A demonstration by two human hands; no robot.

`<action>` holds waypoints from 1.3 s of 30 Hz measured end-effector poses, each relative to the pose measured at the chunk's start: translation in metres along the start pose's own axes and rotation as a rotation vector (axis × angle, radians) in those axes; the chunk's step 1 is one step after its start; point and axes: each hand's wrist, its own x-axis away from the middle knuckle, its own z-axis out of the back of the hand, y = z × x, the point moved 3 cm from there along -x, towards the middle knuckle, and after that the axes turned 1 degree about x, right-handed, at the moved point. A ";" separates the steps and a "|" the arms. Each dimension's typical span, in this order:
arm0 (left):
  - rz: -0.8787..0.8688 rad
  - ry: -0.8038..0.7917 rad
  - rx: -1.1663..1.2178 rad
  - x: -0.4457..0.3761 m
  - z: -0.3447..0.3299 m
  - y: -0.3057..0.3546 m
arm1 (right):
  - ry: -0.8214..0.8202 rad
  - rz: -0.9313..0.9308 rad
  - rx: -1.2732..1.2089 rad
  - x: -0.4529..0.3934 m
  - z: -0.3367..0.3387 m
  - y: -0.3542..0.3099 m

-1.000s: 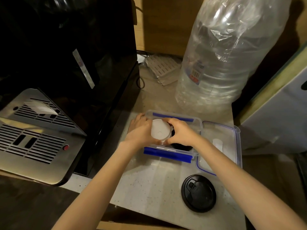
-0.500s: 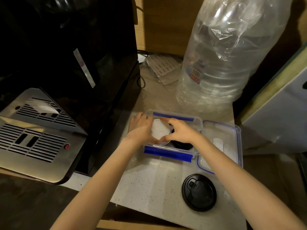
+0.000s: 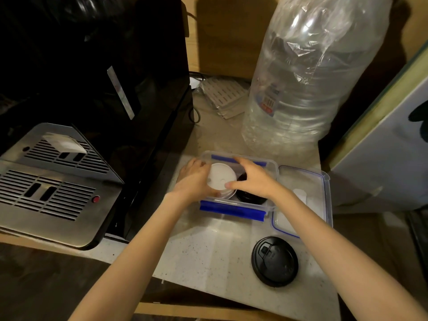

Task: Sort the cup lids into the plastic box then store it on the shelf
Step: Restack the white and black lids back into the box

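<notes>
Both hands are working inside the plastic box point(image 3: 238, 205): the left hand point(image 3: 193, 179) and the right hand point(image 3: 252, 179) are cupping a white lid point(image 3: 221, 179) between curled fingers, settling it beside a black lid point(image 3: 249, 196) already inside. Another black lid point(image 3: 275, 261) is lying on the counter point(image 3: 208, 251) and the box cover point(image 3: 301, 195) is sitting off alongside, so sorting looks roughly midway, with closing and shelving to come.

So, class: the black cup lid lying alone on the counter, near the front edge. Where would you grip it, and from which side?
Grip the black lid by its outer rim, coming from above with fingers on opposite edges. It lies flat, top side up, on the counter, so only the thin round rim offers purchase. It is probably easiest for the right hand, which is on that side.
</notes>
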 end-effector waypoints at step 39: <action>-0.411 -0.028 0.381 0.104 -0.069 0.091 | 0.151 -0.137 -0.037 0.177 -0.018 0.066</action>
